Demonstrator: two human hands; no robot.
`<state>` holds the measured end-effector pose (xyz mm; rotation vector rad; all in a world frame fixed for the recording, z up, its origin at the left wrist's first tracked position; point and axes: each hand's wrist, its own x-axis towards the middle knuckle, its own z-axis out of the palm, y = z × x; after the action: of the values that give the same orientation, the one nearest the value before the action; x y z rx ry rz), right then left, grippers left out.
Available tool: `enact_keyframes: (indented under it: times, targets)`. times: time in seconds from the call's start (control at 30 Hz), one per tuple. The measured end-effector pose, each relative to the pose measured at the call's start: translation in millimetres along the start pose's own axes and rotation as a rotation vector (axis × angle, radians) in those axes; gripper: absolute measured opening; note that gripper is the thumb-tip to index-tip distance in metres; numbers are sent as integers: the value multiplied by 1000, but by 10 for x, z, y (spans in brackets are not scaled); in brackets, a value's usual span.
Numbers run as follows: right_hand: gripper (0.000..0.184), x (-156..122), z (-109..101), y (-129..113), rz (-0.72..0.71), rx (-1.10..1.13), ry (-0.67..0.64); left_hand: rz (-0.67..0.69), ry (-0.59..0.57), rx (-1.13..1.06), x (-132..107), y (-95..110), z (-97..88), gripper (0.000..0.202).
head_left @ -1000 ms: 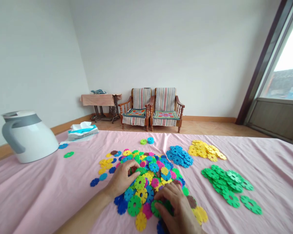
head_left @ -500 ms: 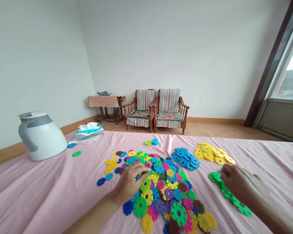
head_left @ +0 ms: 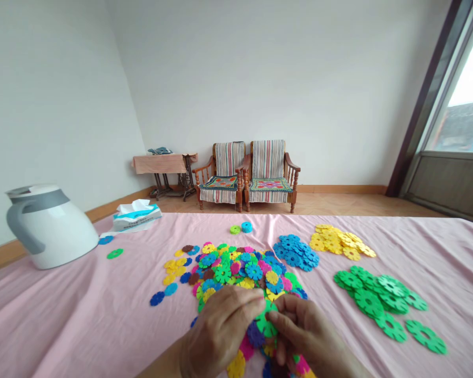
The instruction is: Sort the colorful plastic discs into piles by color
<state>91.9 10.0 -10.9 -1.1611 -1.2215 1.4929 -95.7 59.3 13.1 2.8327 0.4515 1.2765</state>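
Just above a mixed heap of slotted plastic snowflake discs point(head_left: 254, 271), my two hands meet. Between them is a green snowflake disc point(head_left: 266, 321). My right hand point(head_left: 309, 325) pinches its right edge between thumb and fingers. My left hand point(head_left: 224, 328) is closed with its back towards me, fingertips at the disc's upper left edge; its thumb is hidden. Discs of pink, purple, yellow and blue show beneath the hands. Right of the heap lies a pile of green discs point(head_left: 370, 302), with one green disc point(head_left: 425, 336) apart from it.
Behind the heap are piles of blue discs point(head_left: 295, 253) and yellow discs point(head_left: 341, 241). A small light-green disc point(head_left: 235, 229) and a blue stack point(head_left: 246, 227) sit farther back. A white jug point(head_left: 59, 231) and a tissue pack point(head_left: 137, 215) stand left on the pink cloth point(head_left: 82, 315).
My right hand has left the green pile and come left to the heap, where it pinches a green disc. My left hand has moved nearer and right. The view has shifted slightly.
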Motion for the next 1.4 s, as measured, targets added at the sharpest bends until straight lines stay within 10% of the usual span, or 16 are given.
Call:
enact_keyframes:
  times: [0.17, 0.33, 1.4]
  targets:
    - [57, -22, -63, -82, 15, 19, 54, -582, 55, -403, 74, -7, 69, 13]
    - [57, -55, 11, -69, 29, 29, 40, -853, -69, -728, 86, 148, 144, 31]
    - [63, -100, 64, -83, 37, 15, -16, -960, -53, -918, 81, 225, 158, 33]
